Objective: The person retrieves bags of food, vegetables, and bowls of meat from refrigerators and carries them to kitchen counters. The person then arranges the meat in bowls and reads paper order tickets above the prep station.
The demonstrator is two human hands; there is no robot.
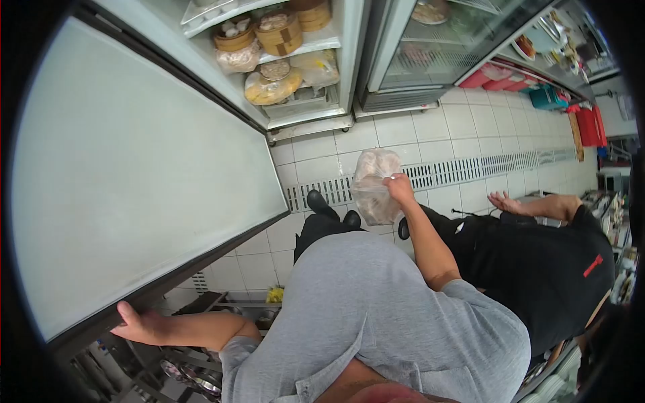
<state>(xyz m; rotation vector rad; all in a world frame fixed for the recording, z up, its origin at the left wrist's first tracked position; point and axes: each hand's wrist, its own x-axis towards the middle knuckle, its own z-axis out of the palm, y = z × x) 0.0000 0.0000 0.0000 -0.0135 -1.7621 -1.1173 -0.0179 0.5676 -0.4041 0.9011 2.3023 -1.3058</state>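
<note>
My right hand (401,188) is closed on the gathered top of a clear plastic bag (376,205), which hangs above the tiled floor. Pale, lumpy contents show through the bag, but I cannot make out what they are. At the lower left, my left hand (140,327) grips the dark outer edge of the wide-open fridge door (148,168). Its thumb shows, while the other fingers are mostly hidden. Inside the fridge, bamboo steamers (281,37) stand on a shelf above a bag of yellowish food (272,86).
Close on my right is a co-worker in black (537,269), one hand held out. A second fridge (416,60) with a glass door stands beside the first. A slotted floor drain (463,170) crosses the tiles. A red bin (591,125) stands farther along.
</note>
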